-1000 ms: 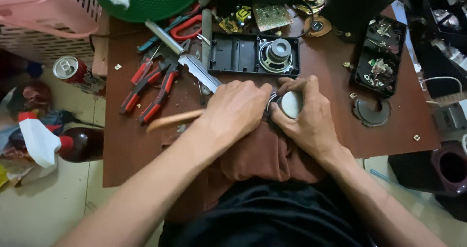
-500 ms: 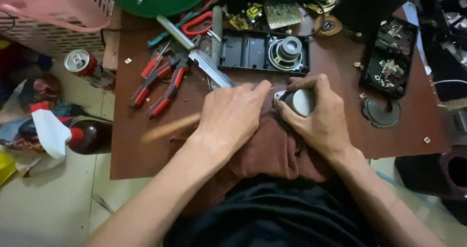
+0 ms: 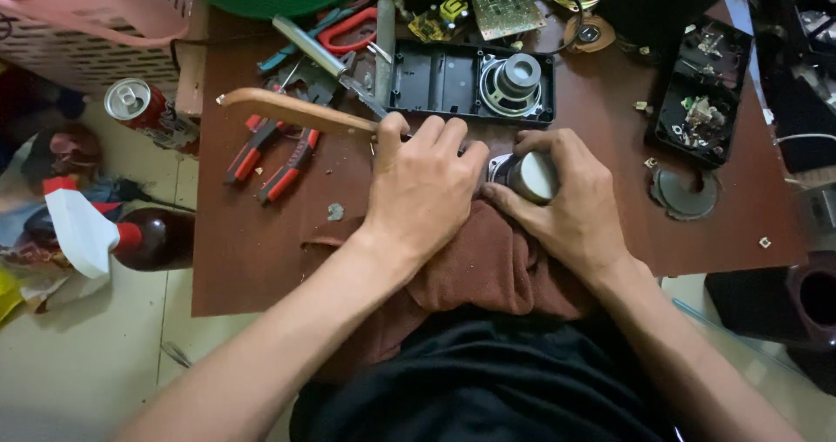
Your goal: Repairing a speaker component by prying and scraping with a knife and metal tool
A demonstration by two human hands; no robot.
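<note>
Spray bottle (image 3: pixel 131 237): a dark bottle with a white trigger head was seen lying on the floor, far left of both grips.
Drink can (image 3: pixel 132 102): stood off the desk edge, well to the upper left of the left grip.
Pliers (image 3: pixel 270 150): red-handled pairs were laid on the desk (image 3: pixel 261 259), left of the left grip.
Wooden handle (image 3: pixel 296 113): a pale curved handle was held in the closed grip of the left hand (image 3: pixel 422 185), its free end angled up and to the left.
Brown cloth (image 3: pixel 488 268): was spread beneath both grips, over the desk's near edge.
Round metal part (image 3: pixel 527 176): was clasped by the right hand (image 3: pixel 570 207), fingers curled around it, just beside the left grip.
Speaker housing (image 3: pixel 470 80): lay just beyond both grips.
Black tray (image 3: pixel 701 94): sat up and right of the right grip.
</note>
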